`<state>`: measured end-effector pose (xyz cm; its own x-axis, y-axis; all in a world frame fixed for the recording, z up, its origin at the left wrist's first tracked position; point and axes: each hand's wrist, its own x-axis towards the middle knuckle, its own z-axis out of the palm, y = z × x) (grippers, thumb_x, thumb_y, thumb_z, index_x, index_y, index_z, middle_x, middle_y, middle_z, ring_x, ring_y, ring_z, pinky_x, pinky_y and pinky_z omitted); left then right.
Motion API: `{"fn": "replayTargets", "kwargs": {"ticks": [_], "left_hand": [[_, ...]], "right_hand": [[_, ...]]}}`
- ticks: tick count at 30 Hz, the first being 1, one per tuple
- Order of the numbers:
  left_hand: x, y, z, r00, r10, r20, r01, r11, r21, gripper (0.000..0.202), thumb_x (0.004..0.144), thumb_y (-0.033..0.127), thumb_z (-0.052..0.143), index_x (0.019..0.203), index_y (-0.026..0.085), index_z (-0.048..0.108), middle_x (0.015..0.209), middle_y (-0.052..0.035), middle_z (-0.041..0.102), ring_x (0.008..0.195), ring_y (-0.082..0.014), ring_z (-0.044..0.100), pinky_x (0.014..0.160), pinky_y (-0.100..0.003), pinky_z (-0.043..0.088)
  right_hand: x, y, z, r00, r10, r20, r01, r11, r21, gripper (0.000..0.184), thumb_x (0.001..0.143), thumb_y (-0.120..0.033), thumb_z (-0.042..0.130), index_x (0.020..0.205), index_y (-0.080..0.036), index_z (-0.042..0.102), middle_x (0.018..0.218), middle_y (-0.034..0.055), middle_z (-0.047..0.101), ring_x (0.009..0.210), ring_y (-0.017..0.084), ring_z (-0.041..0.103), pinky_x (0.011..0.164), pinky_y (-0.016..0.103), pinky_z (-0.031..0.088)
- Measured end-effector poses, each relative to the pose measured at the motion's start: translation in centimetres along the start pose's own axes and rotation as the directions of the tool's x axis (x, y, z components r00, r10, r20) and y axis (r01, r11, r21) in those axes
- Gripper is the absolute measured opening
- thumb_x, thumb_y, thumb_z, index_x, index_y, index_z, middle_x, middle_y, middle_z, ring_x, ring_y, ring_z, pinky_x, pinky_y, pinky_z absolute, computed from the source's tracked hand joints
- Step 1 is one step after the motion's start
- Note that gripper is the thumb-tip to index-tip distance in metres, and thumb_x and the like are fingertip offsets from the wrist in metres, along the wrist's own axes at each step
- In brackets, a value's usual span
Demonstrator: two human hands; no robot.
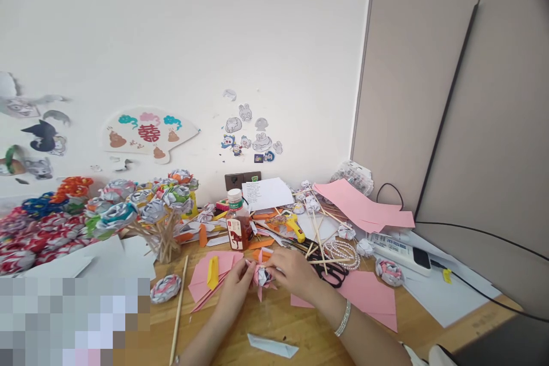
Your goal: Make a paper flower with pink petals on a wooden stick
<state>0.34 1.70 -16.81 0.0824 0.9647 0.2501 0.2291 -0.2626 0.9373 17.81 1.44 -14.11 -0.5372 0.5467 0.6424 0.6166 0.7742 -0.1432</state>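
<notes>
Close together over the middle of the desk, my two hands hold a small pink and white folded-paper flower [262, 275]. My left hand [238, 279] pinches its left side. On its right edge are the closed fingers of my right hand [294, 273], which has a sparkling bracelet [343, 318] at the wrist. Pink petals stick out around the flower, partly hidden by the fingers. Left of my left hand lie pink paper sheets [201, 280] with a folded yellow strip [213, 272] on top. A folded white paper strip [273, 345] rests nearer to me.
A bottle of brown liquid [237, 226] stands behind my hands. Black-handled scissors [332, 274], a yellow glue gun [295, 227], bead strings [345, 254] and wooden sticks crowd the right. Leftward are a stick [179, 303], a loose paper rose [165, 288] and bunched paper flowers [150, 206].
</notes>
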Motion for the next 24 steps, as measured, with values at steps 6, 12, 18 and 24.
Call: {"fn": "replayTargets", "kwargs": {"ticks": [6,12,18,24], "left_hand": [[-0.2,0.8,0.0,1.000,0.025,0.004,-0.025,0.999,0.045,0.037,0.075,0.054,0.050,0.065,0.019,0.054,0.060,0.0025,0.053,0.059,-0.0161,0.049,0.057,-0.026,0.039],[-0.6,1.4,-0.1,0.997,0.071,0.028,-0.074,0.988,0.139,0.031,0.078,0.047,0.049,0.067,0.019,0.055,0.064,0.0005,0.059,0.064,-0.0184,0.054,0.063,-0.028,0.042],[-0.7,1.4,0.0,0.996,0.077,0.040,-0.083,0.983,0.165,0.029,0.080,0.045,0.047,0.069,0.020,0.056,0.065,0.0003,0.061,0.063,-0.0186,0.056,0.062,-0.027,0.042],[-0.5,1.4,-0.1,0.997,0.072,0.039,-0.078,0.981,0.175,0.028,0.078,0.044,0.047,0.071,0.019,0.056,0.067,-0.0014,0.062,0.064,-0.0194,0.056,0.060,-0.028,0.042]], "right_hand": [[0.1,0.2,0.0,0.999,-0.035,0.015,0.035,0.998,-0.042,0.015,0.087,-0.027,0.054,0.079,-0.018,0.062,0.076,0.0018,0.064,0.072,0.015,0.057,0.064,0.024,0.038],[0.0,-0.1,-0.3,0.999,-0.033,0.043,0.039,0.986,-0.163,0.020,0.088,-0.025,0.050,0.071,-0.019,0.059,0.068,0.0004,0.064,0.063,0.013,0.056,0.058,0.023,0.032],[0.1,-0.8,-0.8,0.989,0.108,0.097,-0.093,0.984,-0.151,0.018,0.087,-0.026,0.050,0.074,-0.020,0.060,0.065,-0.0010,0.065,0.057,0.012,0.057,0.053,0.022,0.029],[0.2,-1.1,-0.9,0.980,0.137,0.147,-0.109,0.978,-0.180,0.014,0.088,-0.027,0.048,0.086,-0.020,0.060,0.071,-0.0004,0.068,0.061,0.015,0.061,0.053,0.023,0.030]]}}
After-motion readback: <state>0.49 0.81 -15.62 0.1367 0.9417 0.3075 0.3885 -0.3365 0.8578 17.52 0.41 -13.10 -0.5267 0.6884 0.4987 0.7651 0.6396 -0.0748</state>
